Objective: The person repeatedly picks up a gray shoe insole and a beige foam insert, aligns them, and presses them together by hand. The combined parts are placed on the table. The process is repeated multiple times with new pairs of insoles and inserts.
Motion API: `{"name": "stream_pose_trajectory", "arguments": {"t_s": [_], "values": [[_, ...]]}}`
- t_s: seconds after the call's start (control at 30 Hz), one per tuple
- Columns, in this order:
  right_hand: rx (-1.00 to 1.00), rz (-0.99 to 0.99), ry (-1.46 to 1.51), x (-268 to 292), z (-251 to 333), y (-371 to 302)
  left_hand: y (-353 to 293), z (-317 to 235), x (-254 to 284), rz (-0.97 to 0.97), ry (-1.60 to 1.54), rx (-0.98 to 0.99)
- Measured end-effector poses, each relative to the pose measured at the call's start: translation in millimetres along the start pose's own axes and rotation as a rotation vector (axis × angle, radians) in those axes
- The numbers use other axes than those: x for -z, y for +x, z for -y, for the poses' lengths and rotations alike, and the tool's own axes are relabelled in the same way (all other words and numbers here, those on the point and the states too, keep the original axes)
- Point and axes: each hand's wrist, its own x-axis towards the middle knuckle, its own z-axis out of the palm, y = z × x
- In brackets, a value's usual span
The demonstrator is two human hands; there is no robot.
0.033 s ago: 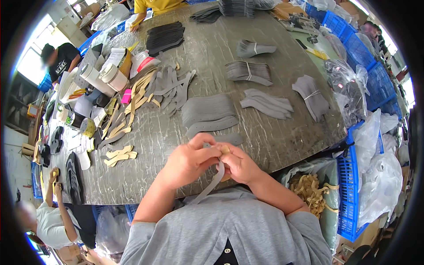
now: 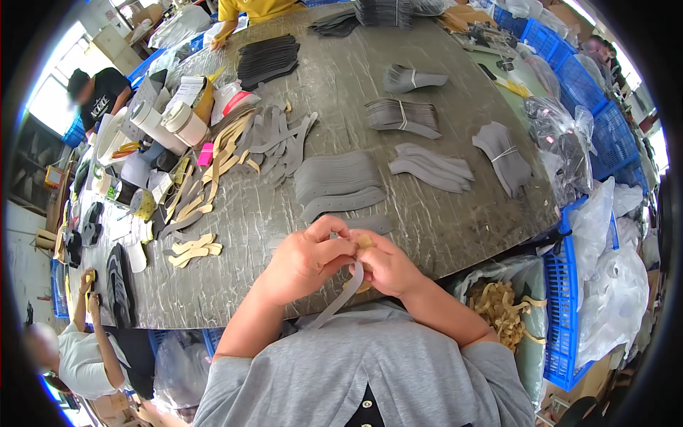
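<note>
Close to my body, at the table's near edge, my left hand (image 2: 304,260) and my right hand (image 2: 388,265) meet with fingers pinched together. Between them is a narrow grey strip (image 2: 337,302), its tail hanging down toward my shirt. A small tan piece (image 2: 364,241) shows at my right thumb and fingertips; how it joins the strip is hidden. Just beyond my hands lies a single grey strap piece (image 2: 371,225). Past it, a fanned stack of grey shaped straps (image 2: 338,178) rests on the table (image 2: 455,235).
Loose grey straps (image 2: 279,139) and tan strips (image 2: 196,249) lie to the left, near white jars (image 2: 183,122). Bundled grey pieces (image 2: 502,158) sit at right. A bag of tan scraps (image 2: 501,309) stands by a blue crate (image 2: 562,313). Co-workers are at the left and far edges.
</note>
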Motion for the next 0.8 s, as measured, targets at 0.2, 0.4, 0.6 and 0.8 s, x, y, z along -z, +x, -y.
{"name": "stream_pose_trajectory", "arguments": {"t_s": [0.2,0.4,0.6,0.8], "values": [[0.281,-0.249,0.599,89.5,42.9,3.0,-35.1,35.8,9.1,-0.392,-0.239,0.591],[0.109,-0.513,-0.477,88.5,53.6,-23.5,-38.4,49.8,20.6,-0.241,-0.483,0.850],[-0.062,-0.256,-0.022,67.3,22.5,-7.0,-30.4,57.0,5.6,-0.136,-0.464,0.880],[0.049,-0.394,-0.384,76.7,-8.3,12.7,-32.4,76.2,-13.5,-0.082,-0.238,0.887]]}}
